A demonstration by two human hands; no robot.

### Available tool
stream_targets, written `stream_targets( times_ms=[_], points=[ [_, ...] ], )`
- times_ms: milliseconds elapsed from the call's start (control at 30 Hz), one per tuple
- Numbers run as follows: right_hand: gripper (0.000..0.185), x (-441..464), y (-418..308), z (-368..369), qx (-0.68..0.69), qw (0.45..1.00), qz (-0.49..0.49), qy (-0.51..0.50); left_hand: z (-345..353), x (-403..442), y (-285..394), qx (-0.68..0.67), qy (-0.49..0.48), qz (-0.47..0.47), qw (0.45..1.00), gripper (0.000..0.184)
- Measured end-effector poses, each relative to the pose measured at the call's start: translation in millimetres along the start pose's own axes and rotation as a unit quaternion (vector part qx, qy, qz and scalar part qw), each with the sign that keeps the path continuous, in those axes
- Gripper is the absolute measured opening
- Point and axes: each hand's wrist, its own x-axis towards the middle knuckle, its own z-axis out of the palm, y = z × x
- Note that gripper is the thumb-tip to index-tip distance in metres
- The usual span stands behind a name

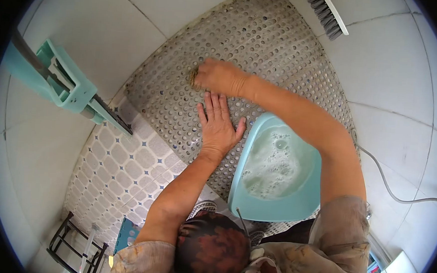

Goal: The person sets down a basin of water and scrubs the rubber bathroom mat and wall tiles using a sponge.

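Note:
A grey mat full of round holes (184,49) covers the floor in front of me. My left hand (218,126) lies flat on it with the fingers spread, holding nothing. Just beyond those fingertips my right hand (219,78), slightly blurred, is closed on a brownish scrubbing pad (194,79) and presses it to the mat. Part of the pad is hidden under the fingers. Beneath my right forearm stands a light blue basin (277,210) holding soapy water (277,165) with white foam.
A teal long-handled tool (74,87) leans at the left. A grey-bristled brush (326,15) is at the upper right. A grey hose (390,189) runs along the right wall. Patterned floor (126,166) and a black metal rack (69,245) lie lower left.

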Motion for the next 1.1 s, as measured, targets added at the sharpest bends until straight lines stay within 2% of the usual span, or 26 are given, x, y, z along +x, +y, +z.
stream_targets(
  times_ms=[33,100,133,167,233,333,400,467,567,633,700,800,867,900,933,1000,1033,1100],
  points=[
    [0.018,-3.4,4.8,0.4,-0.001,1.000,-0.017,0.013,0.9,-0.4,1.6,0.000,0.001,0.002,1.000,0.083],
    [0.020,-24.4,59.8,-8.7,0.035,0.987,0.135,0.079,-0.1,-2.2,2.4,-0.007,-0.007,0.003,1.000,0.083],
    [0.026,-34.5,80.4,-33.8,0.025,0.955,0.288,0.064,-0.8,0.4,1.9,-0.010,-0.006,0.001,1.000,0.083],
    [0.026,-59.2,118.0,-36.9,-0.010,0.937,0.330,0.117,-1.4,0.0,2.1,-0.011,-0.008,0.001,1.000,0.084],
    [0.023,-122.3,180.1,-22.1,-0.119,0.890,0.326,0.295,-2.4,0.2,2.3,-0.011,-0.013,0.000,1.000,0.084],
    [0.024,-113.0,129.3,-29.7,-0.080,0.920,0.315,0.221,-2.6,0.2,2.5,-0.014,-0.021,-0.003,1.000,0.085],
    [0.021,-72.8,65.9,-27.5,-0.079,0.949,0.301,0.057,-0.3,-1.4,3.1,-0.015,-0.010,-0.001,1.000,0.085],
    [0.018,-51.9,18.8,-21.3,0.001,0.994,0.110,0.017,1.6,0.0,2.2,-0.009,-0.002,0.002,1.000,0.085],
    [0.017,-63.5,18.3,-25.6,-0.042,0.998,0.052,0.016,1.7,-0.8,2.4,-0.004,-0.005,0.005,1.000,0.085],
    [0.015,-87.7,63.3,-41.6,-0.091,0.982,0.164,0.029,-2.8,-0.3,2.7,-0.006,-0.015,0.001,1.000,0.085],
    [0.016,-134.6,113.5,-43.6,-0.084,0.937,0.269,0.208,-4.3,1.3,3.3,-0.006,-0.017,-0.002,1.000,0.085],
    [0.016,-158.9,126.8,-44.9,-0.070,0.867,0.446,0.212,-4.1,-0.5,3.4,0.001,-0.018,-0.005,1.000,0.085],
    [0.014,-134.0,91.9,-38.9,-0.046,0.932,0.298,0.202,-0.1,0.6,4.8,0.004,-0.008,-0.004,1.000,0.085],
    [0.014,-115.3,60.6,-42.0,-0.015,0.955,0.250,0.160,2.8,-0.1,4.3,0.006,-0.001,-0.003,1.000,0.084],
    [0.014,-98.6,34.6,-44.2,0.017,0.972,0.203,0.120,4.5,-0.7,3.6,0.011,0.004,0.000,1.000,0.084],
    [0.019,-86.1,12.6,-25.1,0.118,0.985,0.057,0.115,2.6,-1.9,3.2,0.016,0.001,0.004,1.000,0.084],
    [0.018,-86.1,18.2,-29.8,0.044,0.993,0.101,0.046,2.0,-1.1,3.9,0.017,0.001,0.005,1.000,0.085],
    [0.018,-84.1,44.4,-46.5,-0.101,0.972,0.188,-0.098,0.2,-3.0,4.2,0.016,-0.007,0.006,1.000,0.085]
  ],
)
